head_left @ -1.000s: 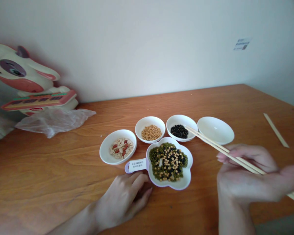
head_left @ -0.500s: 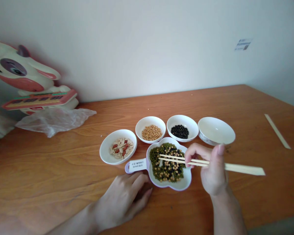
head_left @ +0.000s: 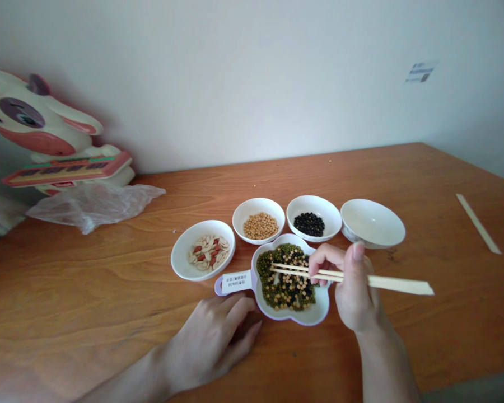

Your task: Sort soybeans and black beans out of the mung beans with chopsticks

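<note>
Chopsticks [head_left: 397,284] lie in the grip of my right hand [head_left: 355,288], which is closed around them. Their tips are down among the mixed green, black and tan beans [head_left: 283,274] in a flower-shaped white dish [head_left: 320,310] with a purple rim. I cannot tell whether a bean is between the tips. My left hand [head_left: 212,336] rests on the table just below the dish's labelled handle [head_left: 236,283]. Its fingers are loosely bent, the thumb is apart from them, and nothing shows in it. The fingertips are close to the dish's edge.
Behind the dish stand white bowls: one with peanuts [head_left: 210,253], one with soybeans [head_left: 260,225], one with black beans [head_left: 309,224], and an empty bowl [head_left: 372,221]. A wooden stick [head_left: 479,224] lies far right. A plastic bag [head_left: 96,204] and cow toy [head_left: 59,134] are at left.
My right hand has turned over and moved left, bringing the chopstick tips from the black bean bowl down into the flower-shaped dish. My left hand has stayed in place.
</note>
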The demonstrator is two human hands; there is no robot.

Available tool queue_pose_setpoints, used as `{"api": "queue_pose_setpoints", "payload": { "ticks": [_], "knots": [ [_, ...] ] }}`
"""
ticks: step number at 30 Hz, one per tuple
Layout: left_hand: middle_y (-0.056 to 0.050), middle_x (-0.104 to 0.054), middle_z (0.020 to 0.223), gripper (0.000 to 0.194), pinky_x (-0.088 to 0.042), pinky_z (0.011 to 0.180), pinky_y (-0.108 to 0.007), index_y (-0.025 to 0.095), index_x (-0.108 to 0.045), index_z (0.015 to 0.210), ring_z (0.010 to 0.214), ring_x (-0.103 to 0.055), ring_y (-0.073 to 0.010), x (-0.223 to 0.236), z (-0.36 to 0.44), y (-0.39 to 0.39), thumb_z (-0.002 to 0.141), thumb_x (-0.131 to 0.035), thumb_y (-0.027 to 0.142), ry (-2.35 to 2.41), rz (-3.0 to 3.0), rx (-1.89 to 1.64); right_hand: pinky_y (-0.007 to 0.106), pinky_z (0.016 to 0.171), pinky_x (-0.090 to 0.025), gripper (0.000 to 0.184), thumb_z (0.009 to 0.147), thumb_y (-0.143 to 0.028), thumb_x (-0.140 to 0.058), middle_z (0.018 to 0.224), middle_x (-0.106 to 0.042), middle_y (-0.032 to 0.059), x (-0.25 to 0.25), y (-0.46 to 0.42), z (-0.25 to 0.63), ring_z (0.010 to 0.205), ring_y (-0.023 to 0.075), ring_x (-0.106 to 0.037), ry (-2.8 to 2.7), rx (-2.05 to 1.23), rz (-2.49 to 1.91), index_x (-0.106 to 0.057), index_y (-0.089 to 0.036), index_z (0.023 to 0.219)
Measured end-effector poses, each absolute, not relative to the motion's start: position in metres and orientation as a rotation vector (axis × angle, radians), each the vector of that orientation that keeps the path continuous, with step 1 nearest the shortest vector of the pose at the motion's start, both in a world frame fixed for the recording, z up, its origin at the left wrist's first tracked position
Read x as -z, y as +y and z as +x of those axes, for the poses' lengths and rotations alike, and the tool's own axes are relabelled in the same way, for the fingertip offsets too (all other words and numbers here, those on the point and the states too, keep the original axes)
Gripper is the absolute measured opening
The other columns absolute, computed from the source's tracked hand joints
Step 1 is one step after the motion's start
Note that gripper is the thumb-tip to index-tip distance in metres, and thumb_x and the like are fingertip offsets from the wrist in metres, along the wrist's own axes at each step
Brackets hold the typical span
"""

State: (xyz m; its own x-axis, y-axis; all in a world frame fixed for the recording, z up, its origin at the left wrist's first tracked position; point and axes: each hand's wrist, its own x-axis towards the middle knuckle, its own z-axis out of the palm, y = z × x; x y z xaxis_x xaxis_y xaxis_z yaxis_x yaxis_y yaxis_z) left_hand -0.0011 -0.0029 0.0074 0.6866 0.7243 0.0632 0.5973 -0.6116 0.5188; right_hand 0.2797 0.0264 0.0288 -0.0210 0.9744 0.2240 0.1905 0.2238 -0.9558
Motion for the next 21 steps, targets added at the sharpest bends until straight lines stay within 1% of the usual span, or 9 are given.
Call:
{"api": "queue_pose_setpoints", "payload": {
  "ticks": [7,14,21],
  "knots": [
    [0.001,-0.072,0.099,0.015,-0.052,0.069,-0.03,0.029,-0.058,0.119,0.074,-0.066,-0.0164,-0.0057,-0.001,-0.0007,0.107,-0.055,0.021,1.007,2.425,-0.362,0.032,0.055,-0.04,0.087,0.108,-0.073,-0.012,0.058,-0.063,0.0034,-0.0282,0.0248,0.2819,0.056,0.0158,-0.056,-1.459,-0.888,-1.173,-0.068,-0.022,0.065],
    [0.001,-0.072,0.096,0.013,-0.052,0.068,-0.029,0.027,-0.059,0.116,0.073,-0.066,-0.0161,-0.0064,0.0001,-0.0004,0.106,-0.055,0.021,1.005,2.437,-0.385,0.032,0.054,-0.04,0.088,0.105,-0.079,-0.009,0.06,-0.062,0.0032,-0.0277,0.0254,0.2808,0.057,0.0166,-0.056,-1.431,-0.962,-1.154,-0.066,-0.022,0.067],
    [0.0,-0.074,0.101,0.015,-0.052,0.069,-0.03,0.027,-0.059,0.116,0.077,-0.069,-0.0168,-0.0085,0.0006,-0.0007,0.104,-0.056,0.019,0.997,2.436,-0.406,0.033,0.056,-0.037,0.087,0.106,-0.078,-0.011,0.059,-0.059,0.0027,-0.0271,0.0249,0.2798,0.058,0.0164,-0.053,-1.435,-0.977,-1.178,-0.066,-0.022,0.067]
  ]
}}
